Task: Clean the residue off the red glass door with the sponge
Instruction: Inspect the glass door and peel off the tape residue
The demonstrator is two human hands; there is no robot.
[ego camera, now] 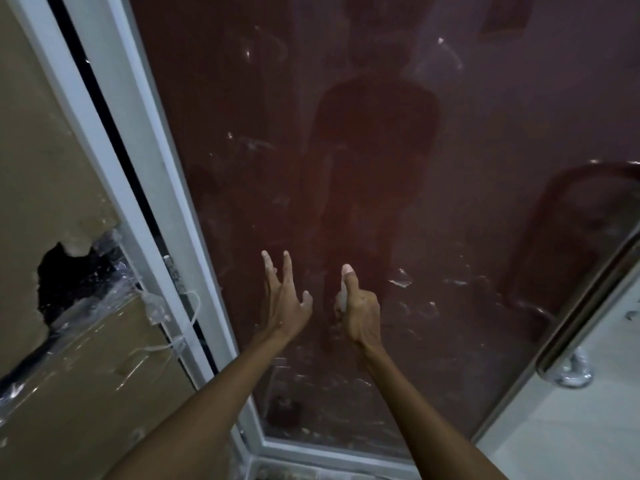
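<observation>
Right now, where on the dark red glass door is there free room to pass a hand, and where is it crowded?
Free: the dark red glass door above both hands, and the stretch between the right hand and the steel pull handle. Crowded: the left hand is near the grey door frame; only a narrow gap separates the hands.

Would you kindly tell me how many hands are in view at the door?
2: the left hand, fingers spread, is at the red glass door; the right hand, just beside it, grips something pale, mostly hidden.
</observation>
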